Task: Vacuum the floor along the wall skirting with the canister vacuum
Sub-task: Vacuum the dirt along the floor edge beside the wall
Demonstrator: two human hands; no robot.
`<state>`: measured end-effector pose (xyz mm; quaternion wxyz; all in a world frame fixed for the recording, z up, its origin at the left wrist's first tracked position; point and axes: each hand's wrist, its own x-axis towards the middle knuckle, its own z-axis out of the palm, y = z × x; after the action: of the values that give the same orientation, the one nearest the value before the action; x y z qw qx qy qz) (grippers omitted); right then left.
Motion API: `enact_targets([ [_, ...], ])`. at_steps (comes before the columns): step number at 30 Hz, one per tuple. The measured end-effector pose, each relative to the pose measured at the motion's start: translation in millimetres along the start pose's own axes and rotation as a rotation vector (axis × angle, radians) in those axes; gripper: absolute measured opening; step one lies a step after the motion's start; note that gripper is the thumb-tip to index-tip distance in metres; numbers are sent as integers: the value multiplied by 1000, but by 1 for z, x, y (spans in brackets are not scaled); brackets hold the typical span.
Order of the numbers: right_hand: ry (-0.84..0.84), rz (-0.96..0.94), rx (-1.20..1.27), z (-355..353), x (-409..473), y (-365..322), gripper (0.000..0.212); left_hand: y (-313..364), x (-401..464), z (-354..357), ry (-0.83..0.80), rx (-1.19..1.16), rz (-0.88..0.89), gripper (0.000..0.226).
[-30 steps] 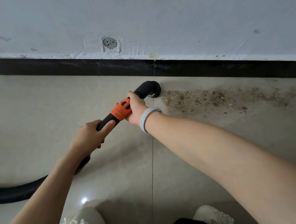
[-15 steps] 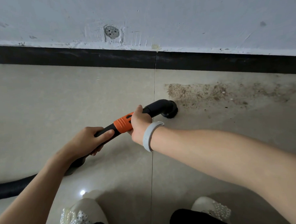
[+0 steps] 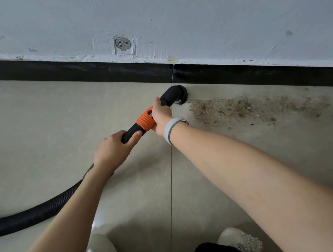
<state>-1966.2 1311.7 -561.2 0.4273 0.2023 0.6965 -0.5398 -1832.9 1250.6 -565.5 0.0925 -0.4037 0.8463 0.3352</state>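
We grip the vacuum wand with both hands. Our right hand [image 3: 160,116] wraps around the wand just behind the black elbow nozzle [image 3: 173,96], its fingers curled over the upper end of the orange collar [image 3: 145,122]. A pale grey wristband [image 3: 171,128] sits on the right wrist. Our left hand [image 3: 113,149] holds the black handle tube [image 3: 132,132] directly below the orange collar, fingers curled round it and the thumb lying along its upper side. The two hands are close together on the wand, separated only by the collar.

The nozzle points downward with its mouth at the floor [image 3: 46,122], just in front of the black skirting [image 3: 82,72]. It stands close to the vertical joint in the skirting and beside the grout line [image 3: 171,179] between two beige floor tiles. We cannot tell whether the nozzle rim touches the skirting.

A patch of brown dirt [image 3: 247,108] lies on the tile immediately to the right of the nozzle and extends further right, parallel to the skirting and slightly away from it. Its left edge is just beside the nozzle mouth.

The ribbed black hose [image 3: 40,209] leaves the handle below our left hand, passes under the left forearm and runs along the floor to the left edge of the view.

Above the skirting, the grey-white wall [image 3: 214,23] carries a round filled patch [image 3: 122,43]. Two light-coloured shoes [image 3: 102,248] with bead trim appear at the bottom edge.
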Motion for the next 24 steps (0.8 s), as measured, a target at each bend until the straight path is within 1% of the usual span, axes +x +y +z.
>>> enact_targets([
  [3,16,4,-1,-3,2,0,56,4,0,3,-24,-18,16,48],
  [6,37,39,43,-4,4,14,56,1,-5,1,-82,-55,38,42],
  [10,81,123,192,-6,-2,43,56,-15,-14,-2,-203,-58,77,38],
  [12,76,158,291,-12,-7,54,51,-20,-17,-2,-236,-8,113,37],
  [16,28,240,410,-32,-19,71,31,-25,-27,-2,-276,124,170,35],
  [20,12,260,457,-39,-24,78,32,-25,-36,3,-239,217,189,35],
  [24,-9,204,382,-37,-17,63,30,-15,-35,8,-134,220,163,39],
])
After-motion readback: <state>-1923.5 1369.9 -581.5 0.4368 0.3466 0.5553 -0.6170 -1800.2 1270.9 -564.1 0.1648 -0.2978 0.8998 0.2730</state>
